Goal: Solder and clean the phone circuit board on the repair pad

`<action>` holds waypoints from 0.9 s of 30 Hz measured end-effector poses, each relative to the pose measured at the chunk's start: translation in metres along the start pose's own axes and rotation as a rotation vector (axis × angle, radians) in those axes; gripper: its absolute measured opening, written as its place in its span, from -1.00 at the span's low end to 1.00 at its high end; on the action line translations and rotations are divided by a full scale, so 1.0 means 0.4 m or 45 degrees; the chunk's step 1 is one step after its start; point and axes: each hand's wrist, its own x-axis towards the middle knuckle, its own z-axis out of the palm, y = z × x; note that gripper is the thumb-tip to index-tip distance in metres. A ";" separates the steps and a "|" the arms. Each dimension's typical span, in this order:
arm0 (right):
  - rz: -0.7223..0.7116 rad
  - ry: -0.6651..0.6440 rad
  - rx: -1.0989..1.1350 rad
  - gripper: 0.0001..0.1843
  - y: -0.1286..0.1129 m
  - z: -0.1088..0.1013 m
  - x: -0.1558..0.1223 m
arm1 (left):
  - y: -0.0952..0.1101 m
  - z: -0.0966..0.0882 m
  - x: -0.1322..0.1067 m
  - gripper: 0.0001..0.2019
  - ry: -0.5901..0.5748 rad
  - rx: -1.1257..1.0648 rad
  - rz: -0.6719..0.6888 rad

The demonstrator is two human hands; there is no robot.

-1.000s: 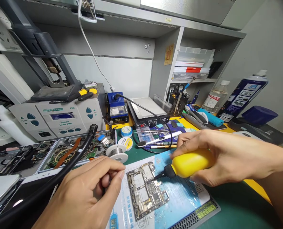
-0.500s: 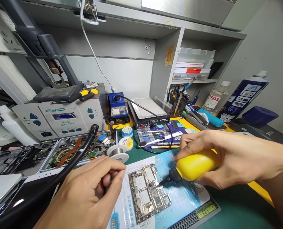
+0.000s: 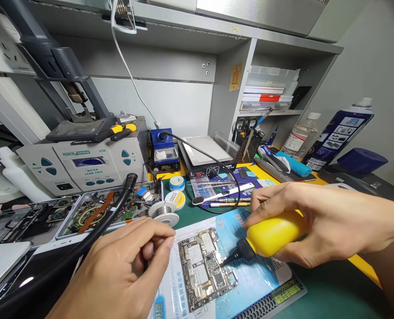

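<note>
In my right hand (image 3: 303,221) is a yellow squeeze bottle (image 3: 275,232), tipped on its side with fingers and thumb wrapped around it. Its black nozzle (image 3: 235,254) points down and left, the tip at the right edge of a chip on a phone circuit board (image 3: 202,270). The board lies flat on a blue and white printed sheet (image 3: 250,288). Left of the board, my left hand (image 3: 133,261) is closed, fingers curled and thumb tip against the index finger. Whatever these fingers may hold is hidden.
A black hose (image 3: 94,241) runs behind my left hand. A solder spool (image 3: 164,212), a toothbrush (image 3: 223,194) and a hot plate (image 3: 206,153) stand beyond the board. The hot-air station (image 3: 87,164) is at left; a spray can (image 3: 338,133) stands at right.
My right hand and the yellow bottle have shifted slightly toward me, and the nozzle tip has moved a little down along the chip's right side. The left hand stays in place.
</note>
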 end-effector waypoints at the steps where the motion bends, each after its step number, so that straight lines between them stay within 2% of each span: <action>1: -0.021 0.002 -0.006 -0.67 0.001 0.001 0.002 | 0.001 0.000 0.000 -0.94 0.000 -0.001 0.005; 8: 0.010 0.022 0.029 -0.66 -0.002 0.003 0.002 | 0.001 0.001 0.002 -0.94 -0.002 -0.002 0.002; 14: 0.079 -0.037 0.064 -0.61 0.000 -0.005 0.002 | 0.002 0.001 0.004 -0.93 0.000 -0.010 0.004; 21: 0.049 0.007 0.025 -0.53 0.002 0.003 0.002 | -0.008 0.003 -0.006 -0.93 -0.020 0.001 -0.032; 27: 0.022 -0.042 0.038 -0.58 -0.003 0.001 -0.001 | -0.011 0.003 -0.011 -0.93 -0.028 0.011 -0.040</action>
